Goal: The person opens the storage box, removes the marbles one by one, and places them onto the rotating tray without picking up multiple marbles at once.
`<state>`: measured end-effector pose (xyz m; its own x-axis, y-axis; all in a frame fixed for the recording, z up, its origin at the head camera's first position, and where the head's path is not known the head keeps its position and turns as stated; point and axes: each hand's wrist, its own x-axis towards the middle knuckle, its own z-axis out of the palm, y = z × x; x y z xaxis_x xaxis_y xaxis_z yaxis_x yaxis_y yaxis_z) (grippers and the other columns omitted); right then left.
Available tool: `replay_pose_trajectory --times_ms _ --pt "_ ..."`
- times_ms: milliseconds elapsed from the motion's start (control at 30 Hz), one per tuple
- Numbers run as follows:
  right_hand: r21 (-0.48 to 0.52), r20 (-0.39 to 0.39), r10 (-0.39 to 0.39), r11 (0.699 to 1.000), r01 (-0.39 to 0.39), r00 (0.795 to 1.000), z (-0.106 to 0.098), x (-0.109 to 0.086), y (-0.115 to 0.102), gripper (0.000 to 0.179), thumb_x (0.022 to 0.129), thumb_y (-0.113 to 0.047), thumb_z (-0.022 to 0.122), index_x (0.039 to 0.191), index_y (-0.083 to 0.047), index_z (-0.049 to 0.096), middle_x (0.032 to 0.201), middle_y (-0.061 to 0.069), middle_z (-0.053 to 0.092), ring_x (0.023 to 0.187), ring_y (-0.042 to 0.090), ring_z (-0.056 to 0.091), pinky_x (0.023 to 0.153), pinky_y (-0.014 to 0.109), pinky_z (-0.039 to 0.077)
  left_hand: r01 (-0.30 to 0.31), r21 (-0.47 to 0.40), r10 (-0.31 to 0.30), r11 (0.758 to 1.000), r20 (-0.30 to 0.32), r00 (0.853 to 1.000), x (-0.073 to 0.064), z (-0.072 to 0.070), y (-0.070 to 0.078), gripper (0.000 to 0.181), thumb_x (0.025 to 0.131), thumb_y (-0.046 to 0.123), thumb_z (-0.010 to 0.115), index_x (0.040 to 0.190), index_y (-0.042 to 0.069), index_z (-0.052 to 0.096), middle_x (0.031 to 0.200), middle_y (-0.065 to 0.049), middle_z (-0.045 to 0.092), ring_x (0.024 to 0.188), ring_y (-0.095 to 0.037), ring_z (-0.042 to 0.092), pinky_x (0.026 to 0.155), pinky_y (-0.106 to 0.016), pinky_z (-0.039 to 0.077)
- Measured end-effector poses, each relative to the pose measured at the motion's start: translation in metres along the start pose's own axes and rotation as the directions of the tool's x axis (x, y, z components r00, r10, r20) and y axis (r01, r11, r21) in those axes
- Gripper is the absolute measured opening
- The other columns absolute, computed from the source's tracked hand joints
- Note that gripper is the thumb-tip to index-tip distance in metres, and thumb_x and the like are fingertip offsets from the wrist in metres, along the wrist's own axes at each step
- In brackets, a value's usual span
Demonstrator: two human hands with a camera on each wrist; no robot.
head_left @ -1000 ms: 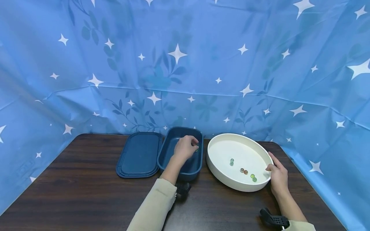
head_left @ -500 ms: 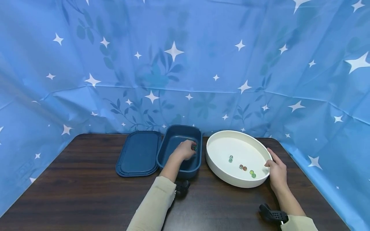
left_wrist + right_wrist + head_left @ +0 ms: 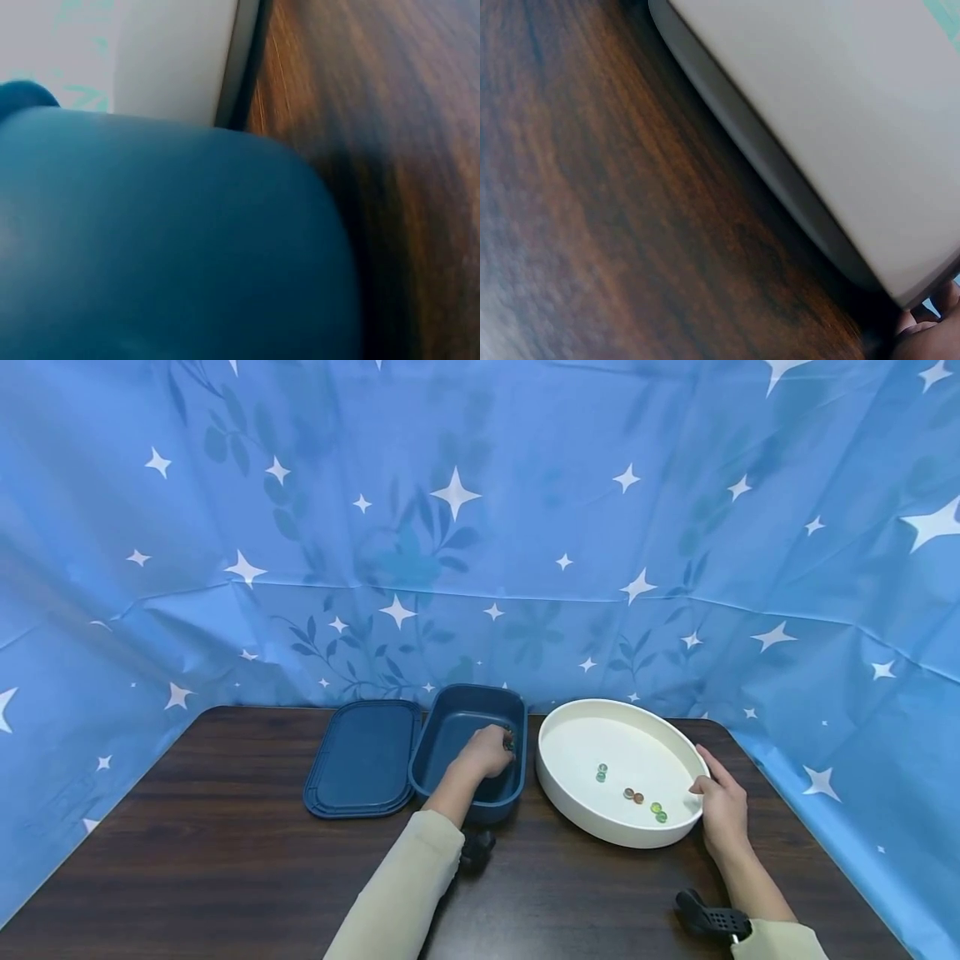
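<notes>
In the head view my left hand (image 3: 487, 750) reaches into the dark blue box (image 3: 450, 718), its fingers curled about small marbles (image 3: 512, 745) near the right inner wall. The fingertips partly cover them, so their number is unclear. My right hand (image 3: 724, 810) grips the right rim of the round white tray (image 3: 592, 727), thumb over the edge. Inside that tray lie a pale green pair of marbles (image 3: 602, 773), a brown pair (image 3: 633, 796) and a yellow-green pair (image 3: 658, 812). The left wrist view shows the box's outer wall (image 3: 180, 240); part of the right hand (image 3: 930, 334) appears under the tray's edge.
A flat dark blue lid (image 3: 363, 760) lies left of the box. Everything stands on a dark wooden table (image 3: 187, 843). A blue curtain with white stars (image 3: 480, 560) hangs right behind the table's back edge. The box and the tray stand close together.
My left hand has lowered slightly inside the box, its fingers closing about the marbles there. The right hand keeps its grip on the tray, and the marbles in the tray lie as before.
</notes>
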<state>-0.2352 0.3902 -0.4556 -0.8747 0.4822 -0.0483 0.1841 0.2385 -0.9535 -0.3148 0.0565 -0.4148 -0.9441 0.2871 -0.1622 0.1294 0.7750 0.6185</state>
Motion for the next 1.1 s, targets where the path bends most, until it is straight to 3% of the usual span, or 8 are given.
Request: replay_pose_trajectory --times_ms 133,367,533,767,867,1100 --pt "0.005 -0.005 0.007 1.000 -0.007 1.000 -0.0016 0.0003 -0.0005 0.075 0.090 0.003 0.036 0.160 -0.021 0.028 0.169 0.003 0.020 0.154 0.026 0.026 0.115 0.037 0.032 -0.003 -0.032 0.002 0.999 -0.017 1.000 0.0037 0.0010 0.0005 0.036 0.100 0.013 0.061 0.134 0.003 0.063 0.134 -0.014 0.065 0.113 -0.026 0.062 0.096 -0.040 0.053" --pt "0.011 -0.007 0.006 1.000 -0.006 1.000 -0.0029 0.0009 -0.0005 0.075 0.090 0.003 0.036 0.160 -0.022 0.028 0.170 0.002 0.019 0.154 0.026 0.025 0.117 0.039 0.030 0.043 -0.069 -0.047 0.997 -0.062 0.997 0.0086 0.0031 0.0006 0.026 0.096 0.011 0.066 0.121 0.006 0.071 0.120 -0.011 0.071 0.102 -0.023 0.064 0.091 -0.039 0.055" --pt "0.021 -0.009 0.009 1.000 -0.009 1.000 -0.0021 0.0018 -0.0002 0.075 0.089 0.003 0.036 0.160 -0.021 0.028 0.169 0.003 0.020 0.154 0.026 0.025 0.121 0.041 0.028 0.041 -0.058 -0.046 0.997 -0.093 0.995 0.0103 0.0035 -0.0004 0.016 0.093 0.009 0.071 0.107 0.007 0.076 0.107 -0.007 0.074 0.092 -0.021 0.064 0.082 -0.035 0.056" --pt "0.023 -0.008 0.005 1.000 -0.005 1.000 -0.0008 0.0017 -0.0001 0.075 0.089 0.004 0.035 0.160 -0.019 0.028 0.169 0.004 0.019 0.156 0.027 0.022 0.125 0.046 0.023 0.038 -0.035 -0.040 0.999 -0.088 0.995 0.0099 0.0029 -0.0022 0.008 0.095 0.011 0.069 0.091 0.010 0.076 0.095 -0.004 0.072 0.081 -0.017 0.060 0.069 -0.029 0.049" --pt "0.025 -0.010 0.009 1.000 -0.009 1.000 0.0003 0.0009 -0.0006 0.075 0.089 0.004 0.036 0.160 -0.018 0.028 0.169 0.004 0.020 0.156 0.027 0.022 0.125 0.046 0.023 0.037 -0.029 -0.040 0.999 -0.104 0.994 0.0093 0.0015 -0.0021 0.011 0.096 0.013 0.068 0.090 0.010 0.076 0.094 -0.004 0.072 0.080 -0.017 0.060 0.068 -0.029 0.049" --pt "0.028 -0.004 0.011 1.000 -0.010 1.000 0.0022 0.0002 -0.0011 0.074 0.089 0.004 0.035 0.160 -0.018 0.028 0.169 0.004 0.020 0.156 0.027 0.022 0.125 0.046 0.024 -0.009 -0.096 -0.012 0.995 -0.210 0.978 0.0030 -0.0052 0.0016 0.011 0.096 0.018 0.070 0.096 0.010 0.077 0.096 -0.004 0.074 0.080 -0.015 0.064 0.071 -0.031 0.054"
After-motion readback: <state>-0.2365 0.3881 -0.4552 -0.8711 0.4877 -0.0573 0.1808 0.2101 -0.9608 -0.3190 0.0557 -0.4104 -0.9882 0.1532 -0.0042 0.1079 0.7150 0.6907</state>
